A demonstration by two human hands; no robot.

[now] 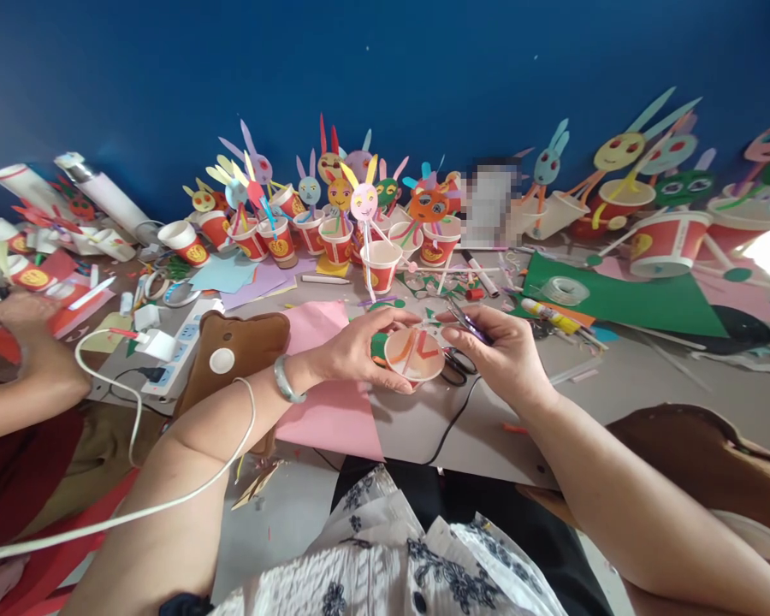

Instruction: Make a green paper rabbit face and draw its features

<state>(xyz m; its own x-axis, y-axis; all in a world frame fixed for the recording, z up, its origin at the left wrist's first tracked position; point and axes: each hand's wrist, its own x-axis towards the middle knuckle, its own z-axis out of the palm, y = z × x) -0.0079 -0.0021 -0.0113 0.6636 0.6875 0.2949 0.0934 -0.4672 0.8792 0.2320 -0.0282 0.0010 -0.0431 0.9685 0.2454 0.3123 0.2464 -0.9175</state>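
Note:
My left hand is wrapped round a paper cup, tilted so its opening faces me. Orange and red strips show inside the cup, and something green sits by its left side. Close to the cup's right rim, my right hand is closed on a slim, dark, shiny tool whose exact kind I cannot make out. Black-handled scissors lie partly hidden between the hands. Pink paper spreads under my left wrist.
Paper-cup rabbit figures line the blue wall. A power strip and a brown pouch are left; a white cable crosses my left arm. Green paper with a tape roll lies right. Another person's hand is far left.

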